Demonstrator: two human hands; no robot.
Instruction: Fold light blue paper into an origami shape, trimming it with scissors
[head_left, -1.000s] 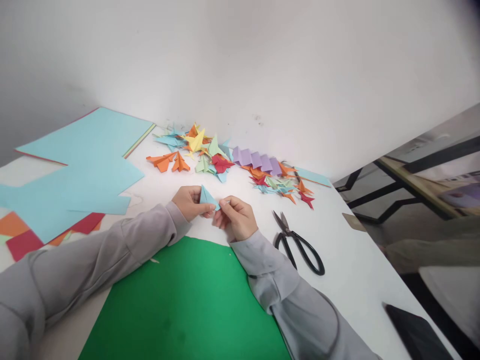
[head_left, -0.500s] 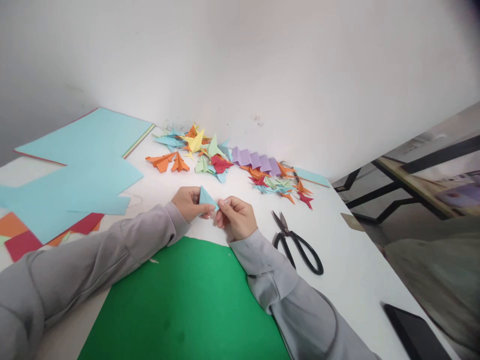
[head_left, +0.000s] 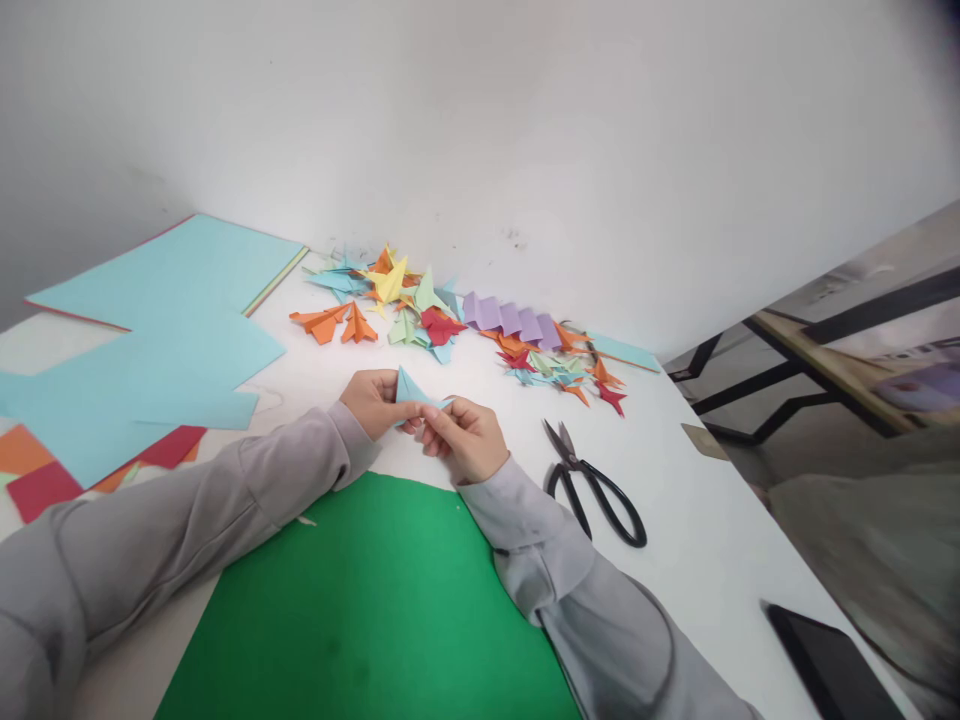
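Observation:
A small folded piece of light blue paper is held between both hands above the table, just past the far edge of a green sheet. My left hand pinches its left side, thumb in front. My right hand closes on the lower right edge, its thumb pressing close to the left thumb. One pointed tip of the paper sticks up by the left fingers, and another shows above the right fingers. The fingers partly cover the lower part of the paper.
Folded paper planes and a purple pleated strip lie along the wall. Black-handled scissors rest right of my right hand, a dark phone nearer the table edge. Blue sheets and red and orange scraps lie left.
My right hand has slid slightly left and its thumb now meets the left thumb at the paper's lower edge. The paper's right tip now shows above the right fingers.

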